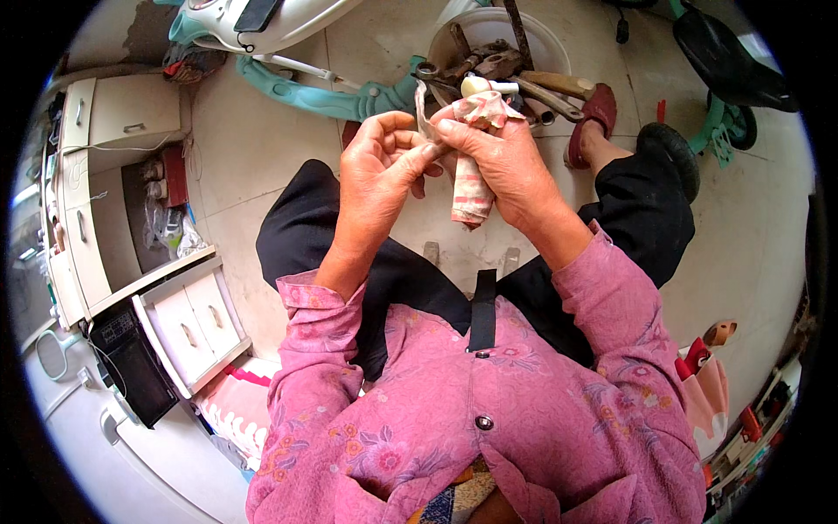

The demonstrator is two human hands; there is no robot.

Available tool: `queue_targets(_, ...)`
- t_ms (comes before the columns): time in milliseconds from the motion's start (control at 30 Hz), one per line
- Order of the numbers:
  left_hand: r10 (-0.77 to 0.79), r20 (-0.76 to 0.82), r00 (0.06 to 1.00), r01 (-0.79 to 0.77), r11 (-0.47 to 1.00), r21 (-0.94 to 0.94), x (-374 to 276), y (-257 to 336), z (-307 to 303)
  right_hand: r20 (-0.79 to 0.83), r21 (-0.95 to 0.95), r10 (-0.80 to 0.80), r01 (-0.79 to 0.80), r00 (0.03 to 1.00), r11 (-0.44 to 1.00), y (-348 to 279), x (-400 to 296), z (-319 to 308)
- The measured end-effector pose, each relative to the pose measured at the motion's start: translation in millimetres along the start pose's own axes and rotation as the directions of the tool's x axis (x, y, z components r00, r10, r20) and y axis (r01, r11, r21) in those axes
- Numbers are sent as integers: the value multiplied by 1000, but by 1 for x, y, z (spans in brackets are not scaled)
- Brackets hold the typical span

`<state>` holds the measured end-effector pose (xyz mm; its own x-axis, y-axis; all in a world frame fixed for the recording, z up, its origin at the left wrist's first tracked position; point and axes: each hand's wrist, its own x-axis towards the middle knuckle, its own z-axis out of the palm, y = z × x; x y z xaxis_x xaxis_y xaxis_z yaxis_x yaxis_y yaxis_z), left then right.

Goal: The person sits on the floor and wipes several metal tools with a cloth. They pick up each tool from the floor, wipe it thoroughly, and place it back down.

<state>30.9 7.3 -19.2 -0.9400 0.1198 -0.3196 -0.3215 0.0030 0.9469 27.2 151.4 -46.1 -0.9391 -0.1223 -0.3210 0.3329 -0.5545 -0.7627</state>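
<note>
Between my knees my right hand (507, 164) grips a rolled bundle of pale cloth with red stripes (473, 190). Its upper end is bunched and frayed above my thumb. My left hand (389, 157) pinches a narrow strip of cloth (422, 108) between thumb and fingers, close beside the bundle; where the strip joins it is hidden by my fingers. A cream rounded piece with a white stub (476, 86) shows just past the cloth's top; whether it is inside the wrap cannot be told. Beyond my hands stands a white bucket (556, 46) of worn tools, including a ring spanner (427, 69).
A wooden handle (560, 84) and a metal bar (550, 98) jut over the bucket's near rim. Turquoise-and-white ride-on toy parts (308, 95) lie at the upper left. A black-seated wheeled toy (720, 59) stands upper right. Cream cabinets (124, 124) line the left side.
</note>
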Motion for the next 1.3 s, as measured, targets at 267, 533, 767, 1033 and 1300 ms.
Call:
queue_targets(267, -389, 342, 855, 474, 855, -210, 6, -7, -16, 4, -41, -33, 33, 999, 999, -6, 0, -3)
queue_targets(533, -84, 93, 992, 91, 994, -68, 3, -6, -8, -12, 78, 37, -35, 999, 996, -15, 0, -5)
queue_targets(767, 224, 21, 974, -221, 934, 280, 0, -11, 2, -59, 39, 48, -45, 997, 998, -10, 1, -6)
queue_targets(1033, -133, 57, 989, 134, 991, -12, 3, -4, -7, -40, 18, 76, -75, 996, 997, -11, -1, -2)
queue_targets(1300, 521, 66, 851, -463, 686, 562, -3, -13, 5, -23, -2, 74, -75, 997, 997, -7, 1, -8)
